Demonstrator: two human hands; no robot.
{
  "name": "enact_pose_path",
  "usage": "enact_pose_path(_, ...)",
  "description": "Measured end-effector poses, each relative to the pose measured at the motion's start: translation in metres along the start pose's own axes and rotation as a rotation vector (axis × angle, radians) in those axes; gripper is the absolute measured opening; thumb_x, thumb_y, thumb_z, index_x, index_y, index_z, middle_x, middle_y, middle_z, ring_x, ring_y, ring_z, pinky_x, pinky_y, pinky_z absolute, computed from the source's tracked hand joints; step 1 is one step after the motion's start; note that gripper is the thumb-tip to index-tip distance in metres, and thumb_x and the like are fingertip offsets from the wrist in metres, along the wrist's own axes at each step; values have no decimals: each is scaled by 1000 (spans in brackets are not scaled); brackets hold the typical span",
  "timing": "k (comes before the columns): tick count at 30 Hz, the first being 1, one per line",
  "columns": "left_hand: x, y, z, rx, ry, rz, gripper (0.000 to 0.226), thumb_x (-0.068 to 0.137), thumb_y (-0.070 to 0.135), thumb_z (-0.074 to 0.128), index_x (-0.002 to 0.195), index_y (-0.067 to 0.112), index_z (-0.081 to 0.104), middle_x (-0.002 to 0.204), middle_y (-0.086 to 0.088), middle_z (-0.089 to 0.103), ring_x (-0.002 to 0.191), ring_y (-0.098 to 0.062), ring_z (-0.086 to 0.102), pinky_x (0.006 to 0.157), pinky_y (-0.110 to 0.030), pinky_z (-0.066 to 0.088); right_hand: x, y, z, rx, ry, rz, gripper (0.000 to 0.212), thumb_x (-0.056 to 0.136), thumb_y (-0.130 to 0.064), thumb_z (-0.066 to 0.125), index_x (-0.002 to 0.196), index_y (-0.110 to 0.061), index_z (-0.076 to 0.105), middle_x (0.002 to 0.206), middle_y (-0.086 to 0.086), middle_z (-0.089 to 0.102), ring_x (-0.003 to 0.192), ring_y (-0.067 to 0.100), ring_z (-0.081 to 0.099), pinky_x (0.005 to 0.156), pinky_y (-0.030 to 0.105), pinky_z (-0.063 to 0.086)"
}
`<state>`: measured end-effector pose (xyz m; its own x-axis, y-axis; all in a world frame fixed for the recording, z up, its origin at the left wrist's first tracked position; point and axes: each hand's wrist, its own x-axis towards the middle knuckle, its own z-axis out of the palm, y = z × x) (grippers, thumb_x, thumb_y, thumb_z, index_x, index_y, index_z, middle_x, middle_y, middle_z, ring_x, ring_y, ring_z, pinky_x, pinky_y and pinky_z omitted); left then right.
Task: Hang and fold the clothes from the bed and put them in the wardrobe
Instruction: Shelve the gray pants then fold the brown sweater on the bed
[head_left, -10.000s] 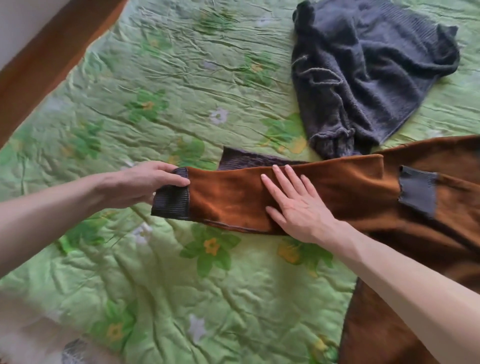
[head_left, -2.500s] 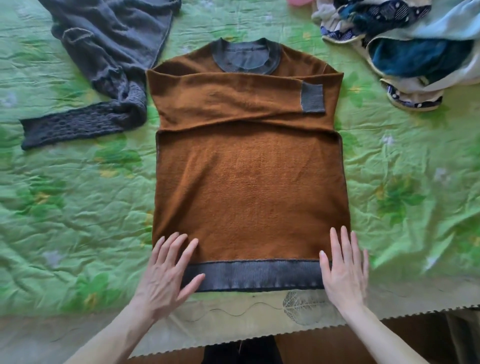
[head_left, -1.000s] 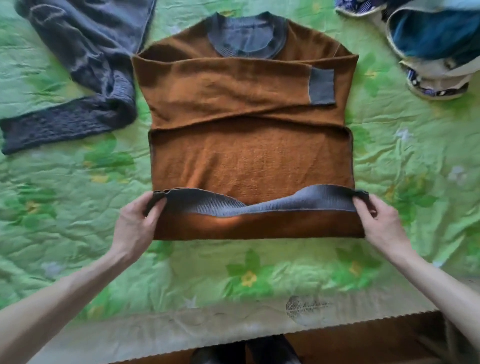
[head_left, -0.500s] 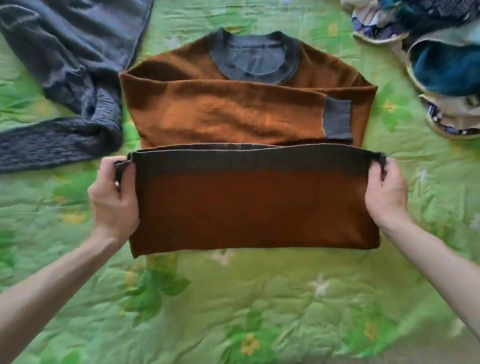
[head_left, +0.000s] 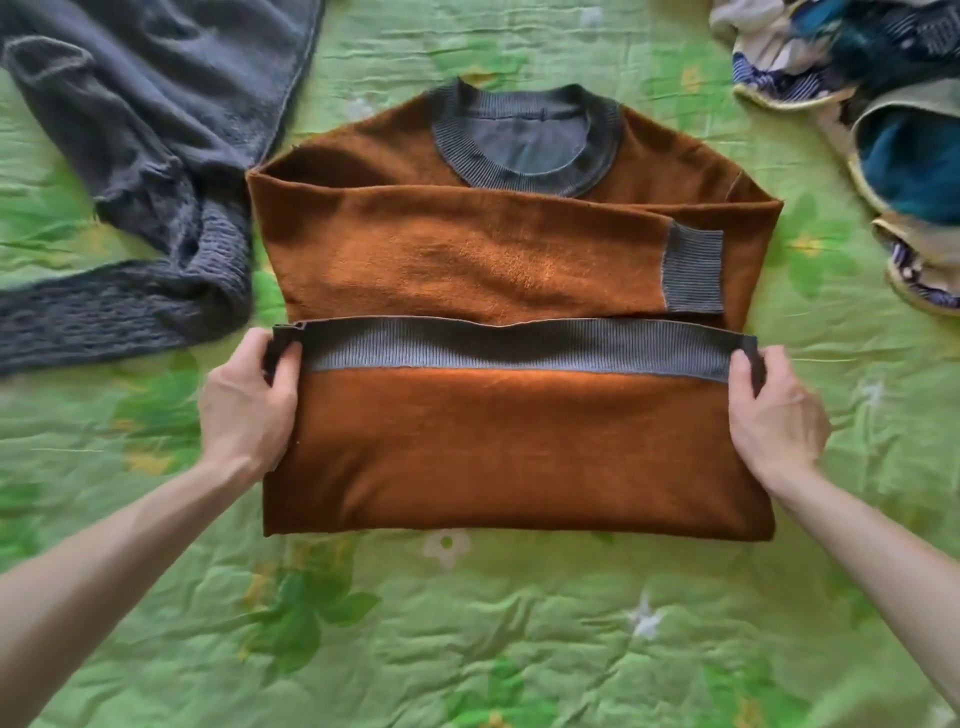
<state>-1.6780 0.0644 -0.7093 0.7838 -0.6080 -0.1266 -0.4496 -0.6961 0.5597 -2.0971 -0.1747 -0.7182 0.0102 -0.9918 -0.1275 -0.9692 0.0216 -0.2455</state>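
The brown sweater (head_left: 498, 260) lay flat on the green bedspread (head_left: 467, 649), sleeves crossed over the chest. The left hand (head_left: 249, 405) and right hand (head_left: 774, 410) each pinched a corner of the grey hem band (head_left: 519, 345), the lower half doubled upward. Best to carry both corners evenly toward the collar (head_left: 527, 140), keeping the band taut and side edges aligned, then lay it down and smooth it.

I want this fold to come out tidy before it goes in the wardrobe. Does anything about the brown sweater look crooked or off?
Nothing serious. The brown sweater lies square, its grey hem gripped at both corners by the left hand and right hand. The hem sags slightly mid-span.
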Motion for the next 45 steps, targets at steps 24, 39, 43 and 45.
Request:
enact_pose_path(24, 25, 29, 46, 609, -319, 781, 74, 105, 64, 28, 168, 30, 10, 176, -4, 5, 163, -29, -3, 129, -60, 9, 13, -23, 16, -197, -31, -760, 64, 99, -53, 40, 141, -8, 57, 140, 17, 53, 126, 40, 52, 103, 53, 43)
enact_pose_path(39, 212, 137, 85, 519, -255, 664, 59, 106, 49, 39, 155, 17, 35, 165, -18, 30, 156, -37, 23, 126, -57, 19, 183, -182, -5, 50, 9, -780, 46, 100, -33, 58, 138, -9, 49, 127, 15, 59, 115, 34, 55, 100, 48, 45)
enact_pose_path(43, 215, 132, 90, 483, -247, 661, 68, 102, 56, 31, 159, 20, 29, 167, -15, 29, 157, -36, 24, 127, -55, 19, 197, -180, -9, -124, -181, -950, 73, 95, -45, 60, 156, -15, 33, 154, 10, 42, 139, 32, 44, 111, 56, 43)
enact_pose_path(45, 215, 128, 91, 472, -247, 655, 70, 101, 58, 27, 161, 23, 27, 169, -13, 27, 158, -33, 21, 128, -52, 16, 184, -159, -13, -104, -130, -983, 71, 90, -40, 70, 150, -13, 44, 148, 12, 44, 131, 32, 49, 107, 54, 47)
